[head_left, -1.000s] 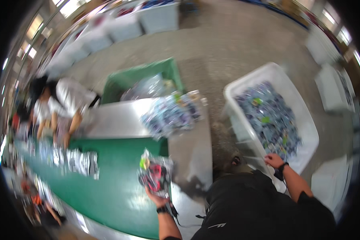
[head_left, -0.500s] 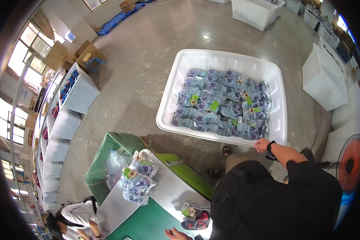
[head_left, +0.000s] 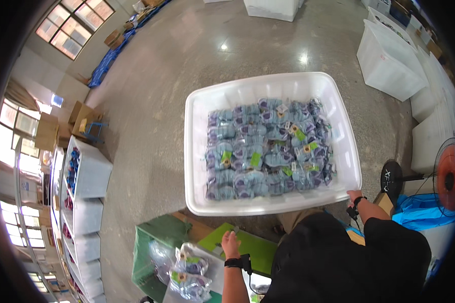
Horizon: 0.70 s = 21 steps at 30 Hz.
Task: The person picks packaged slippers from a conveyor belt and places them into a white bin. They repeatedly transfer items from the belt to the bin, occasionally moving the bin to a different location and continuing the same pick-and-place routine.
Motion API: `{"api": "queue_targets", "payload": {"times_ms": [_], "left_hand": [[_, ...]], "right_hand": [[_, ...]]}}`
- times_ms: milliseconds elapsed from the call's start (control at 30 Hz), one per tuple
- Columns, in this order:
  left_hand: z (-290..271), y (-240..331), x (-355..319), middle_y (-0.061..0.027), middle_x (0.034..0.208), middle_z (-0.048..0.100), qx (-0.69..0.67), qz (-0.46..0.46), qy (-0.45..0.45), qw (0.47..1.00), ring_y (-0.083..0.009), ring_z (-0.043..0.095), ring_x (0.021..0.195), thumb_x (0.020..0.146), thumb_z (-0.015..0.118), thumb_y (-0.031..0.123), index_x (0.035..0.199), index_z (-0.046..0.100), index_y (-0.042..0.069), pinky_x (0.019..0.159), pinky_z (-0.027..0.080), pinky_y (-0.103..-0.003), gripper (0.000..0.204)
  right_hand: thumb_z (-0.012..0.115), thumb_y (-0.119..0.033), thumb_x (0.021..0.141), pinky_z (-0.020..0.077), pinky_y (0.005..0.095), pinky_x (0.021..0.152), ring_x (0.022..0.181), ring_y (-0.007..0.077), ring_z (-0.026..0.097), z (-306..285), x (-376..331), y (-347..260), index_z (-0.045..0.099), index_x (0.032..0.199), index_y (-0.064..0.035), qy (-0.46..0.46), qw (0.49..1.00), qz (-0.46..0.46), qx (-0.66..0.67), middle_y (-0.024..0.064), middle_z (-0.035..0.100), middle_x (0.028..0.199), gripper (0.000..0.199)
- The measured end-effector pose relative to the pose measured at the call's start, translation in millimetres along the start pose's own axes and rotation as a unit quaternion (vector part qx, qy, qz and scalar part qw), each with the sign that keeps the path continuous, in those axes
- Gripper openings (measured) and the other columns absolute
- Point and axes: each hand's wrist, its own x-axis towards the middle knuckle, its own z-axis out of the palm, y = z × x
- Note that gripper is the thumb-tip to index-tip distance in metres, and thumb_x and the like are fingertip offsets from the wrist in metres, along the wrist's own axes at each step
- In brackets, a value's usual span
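Left hand [head_left: 231, 244] released packet; right hand [head_left: 354, 195] grips tub [head_left: 197, 151].

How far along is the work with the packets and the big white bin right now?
Done: the white bin already holds a dense layer of blue packets. In hand: the right hand is at the bin's near corner, and the left hand rests empty on the green table. Left: a pile of bagged packets lies on the table beside the left hand.
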Motion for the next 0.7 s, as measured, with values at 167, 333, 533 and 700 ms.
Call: {"api": "queue_targets", "payload": {"times_ms": [167,333,533,700], "left_hand": [[33.5,-15.8,90.9,-0.0156,0.111,0.053,-0.049,-0.216,-0.002,0.975,-0.0282,0.057,0.095,0.092,0.057,0.027,0.128,0.042,0.004,0.069,0.052,-0.044,0.046],[62.7,-13.0,144.7,-0.0209,0.128,0.046,-0.180,-0.285,-0.056,0.940,-0.0400,0.052,0.109,0.095,0.043,0.039,0.133,0.034,0.003,0.081,0.050,-0.057,0.053],[64.3,1.0,158.3,-0.0257,0.113,0.055,-0.005,-0.291,-0.049,0.956,-0.0433,0.061,0.076,0.096,0.026,0.051,0.131,0.035,-0.002,0.057,0.050,-0.059,0.064],[71.6,16.8,167.9,-0.0273,0.125,0.047,-0.036,-0.303,0.000,0.952,-0.0477,0.057,0.091,0.096,0.027,0.047,0.132,0.034,-0.001,0.074,0.052,-0.061,0.061]], "right_hand": [[0.071,-0.042,0.068,0.0484,0.0442,0.038,0.060,0.0374,0.059,13.7,26.4,-11.5,0.052,0.114,0.0053,0.101,0.970,0.077,0.206,0.0238,0.058,0.097,0.069],[0.071,-0.047,0.068,0.0469,0.0428,0.047,0.070,0.0314,0.061,19.4,40.4,3.3,0.054,0.112,0.0037,0.206,0.921,0.080,0.320,0.0179,0.062,0.094,0.069],[0.064,-0.054,0.075,0.0506,0.0418,0.070,0.086,0.0300,0.062,26.8,109.1,54.5,0.050,0.125,-0.0001,0.100,0.909,0.049,0.402,0.0152,0.064,0.103,0.074],[0.049,-0.058,0.084,0.0483,0.0536,0.074,0.100,0.0394,0.059,14.6,135.7,90.6,0.042,0.135,-0.0063,0.071,0.935,0.165,0.307,0.0172,0.057,0.121,0.073]]}}
